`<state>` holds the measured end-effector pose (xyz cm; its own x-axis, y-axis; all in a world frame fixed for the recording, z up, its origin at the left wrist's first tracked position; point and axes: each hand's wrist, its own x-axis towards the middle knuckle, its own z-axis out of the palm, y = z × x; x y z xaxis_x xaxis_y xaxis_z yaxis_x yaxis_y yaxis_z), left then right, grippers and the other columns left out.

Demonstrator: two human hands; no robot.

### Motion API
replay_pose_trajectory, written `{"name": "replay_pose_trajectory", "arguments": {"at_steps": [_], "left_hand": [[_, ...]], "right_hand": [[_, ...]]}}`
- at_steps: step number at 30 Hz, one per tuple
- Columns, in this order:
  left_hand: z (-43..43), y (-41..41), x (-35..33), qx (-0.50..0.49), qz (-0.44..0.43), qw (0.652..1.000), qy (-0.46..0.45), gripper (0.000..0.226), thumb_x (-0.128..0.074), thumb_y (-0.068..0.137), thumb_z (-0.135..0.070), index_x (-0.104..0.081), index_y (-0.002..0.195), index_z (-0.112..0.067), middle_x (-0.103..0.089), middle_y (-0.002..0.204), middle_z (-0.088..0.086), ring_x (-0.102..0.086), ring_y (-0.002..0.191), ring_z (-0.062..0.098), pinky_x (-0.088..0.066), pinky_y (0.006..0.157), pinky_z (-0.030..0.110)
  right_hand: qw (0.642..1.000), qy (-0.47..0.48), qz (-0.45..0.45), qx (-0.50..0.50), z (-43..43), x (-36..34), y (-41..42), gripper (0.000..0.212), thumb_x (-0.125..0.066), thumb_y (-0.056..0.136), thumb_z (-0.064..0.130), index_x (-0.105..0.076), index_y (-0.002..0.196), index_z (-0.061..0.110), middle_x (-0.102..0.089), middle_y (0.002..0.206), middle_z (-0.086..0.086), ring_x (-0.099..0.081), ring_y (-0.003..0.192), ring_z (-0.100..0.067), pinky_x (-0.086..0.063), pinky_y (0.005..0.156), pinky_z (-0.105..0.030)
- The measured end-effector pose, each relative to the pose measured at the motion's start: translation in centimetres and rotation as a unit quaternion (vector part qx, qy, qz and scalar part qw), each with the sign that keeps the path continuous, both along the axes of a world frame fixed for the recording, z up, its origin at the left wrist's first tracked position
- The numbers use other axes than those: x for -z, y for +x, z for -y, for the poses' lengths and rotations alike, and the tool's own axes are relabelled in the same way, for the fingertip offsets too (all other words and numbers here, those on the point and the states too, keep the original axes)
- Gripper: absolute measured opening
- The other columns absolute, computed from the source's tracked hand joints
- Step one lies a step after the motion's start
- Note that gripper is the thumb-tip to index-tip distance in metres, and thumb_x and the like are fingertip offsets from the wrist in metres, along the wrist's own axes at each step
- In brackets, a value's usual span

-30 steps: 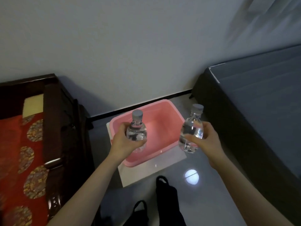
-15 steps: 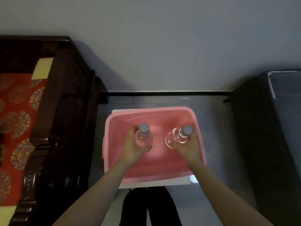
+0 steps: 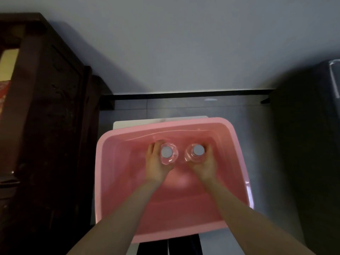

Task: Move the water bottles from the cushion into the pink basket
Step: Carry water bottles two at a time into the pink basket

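I look straight down into the pink basket point(image 3: 108, 162) on the floor. Two clear water bottles with grey caps stand upright side by side deep inside it. My left hand point(image 3: 156, 168) grips the left bottle point(image 3: 168, 153) around its body. My right hand point(image 3: 206, 167) grips the right bottle point(image 3: 196, 152) the same way. Both forearms reach down over the basket's near rim. The bottles' bases are hidden, so I cannot tell whether they touch the basket's bottom.
A dark carved wooden bench point(image 3: 51, 135) stands close on the left, with a sliver of red cushion point(image 3: 3, 91) at the edge. A dark bed frame point(image 3: 309, 144) stands on the right. The wall and black skirting point(image 3: 184, 93) lie beyond the basket. A white board point(image 3: 125, 124) lies under the basket.
Both hands have carried the bottles from above the basket down into it. The bottles have turned upright, and my view has tipped to look straight down.
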<state>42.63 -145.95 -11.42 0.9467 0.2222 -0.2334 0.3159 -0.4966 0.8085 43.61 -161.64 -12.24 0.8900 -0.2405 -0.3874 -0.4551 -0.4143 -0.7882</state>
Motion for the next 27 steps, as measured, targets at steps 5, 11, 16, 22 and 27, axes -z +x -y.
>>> {"name": "replay_pose_trajectory", "arguments": {"at_steps": [5,11,16,22,27], "left_hand": [[0.6,1.0,0.8,0.04,-0.026,0.999,0.022,0.072,-0.083,0.051,0.002,-0.056,0.118,-0.006,-0.053,0.119,0.013,-0.05,0.11,0.032,-0.038,0.089,0.027],[-0.1,1.3,-1.1,0.07,-0.015,0.996,0.057,0.074,-0.085,0.06,-0.014,-0.051,0.126,-0.012,-0.051,0.126,0.008,-0.045,0.117,0.026,-0.034,0.095,0.031],[-0.8,2.0,-3.3,0.137,0.013,0.989,0.046,0.032,-0.078,0.067,-0.009,-0.068,0.097,-0.011,-0.063,0.101,0.005,-0.059,0.094,0.027,-0.051,0.077,0.041],[1.0,2.8,-4.1,0.118,0.038,0.991,0.05,0.024,-0.076,0.069,-0.006,-0.071,0.092,-0.006,-0.066,0.095,0.009,-0.06,0.088,0.03,-0.049,0.076,0.041],[2.9,3.5,-3.6,0.121,0.037,0.99,0.067,0.028,-0.076,0.068,-0.009,-0.069,0.095,-0.008,-0.065,0.096,0.008,-0.057,0.092,0.028,-0.044,0.079,0.035]], "right_hand": [[0.999,-0.005,-0.025,-0.036,0.7,-0.2,0.4,0.058,-0.083,0.059,0.013,-0.046,0.098,0.033,-0.066,0.093,0.009,-0.064,0.084,-0.011,-0.038,0.06,-0.005],[0.98,-0.115,0.026,-0.158,1.8,-3.8,1.3,0.052,-0.077,0.064,0.022,-0.057,0.112,0.019,-0.059,0.113,-0.002,-0.052,0.106,-0.023,-0.046,0.084,-0.039],[0.952,-0.164,0.056,-0.252,2.2,-6.1,2.6,0.018,-0.069,0.069,0.016,-0.065,0.086,0.013,-0.061,0.092,-0.003,-0.058,0.083,-0.027,-0.047,0.066,-0.04],[0.946,-0.205,0.085,-0.238,2.7,-6.4,3.8,0.016,-0.065,0.07,0.004,-0.066,0.085,0.009,-0.06,0.091,-0.005,-0.056,0.084,-0.024,-0.046,0.074,-0.039],[0.936,-0.235,0.089,-0.248,2.7,-6.0,4.1,0.017,-0.058,0.072,-0.001,-0.064,0.086,0.007,-0.06,0.096,-0.009,-0.054,0.092,-0.027,-0.045,0.08,-0.039]]}}
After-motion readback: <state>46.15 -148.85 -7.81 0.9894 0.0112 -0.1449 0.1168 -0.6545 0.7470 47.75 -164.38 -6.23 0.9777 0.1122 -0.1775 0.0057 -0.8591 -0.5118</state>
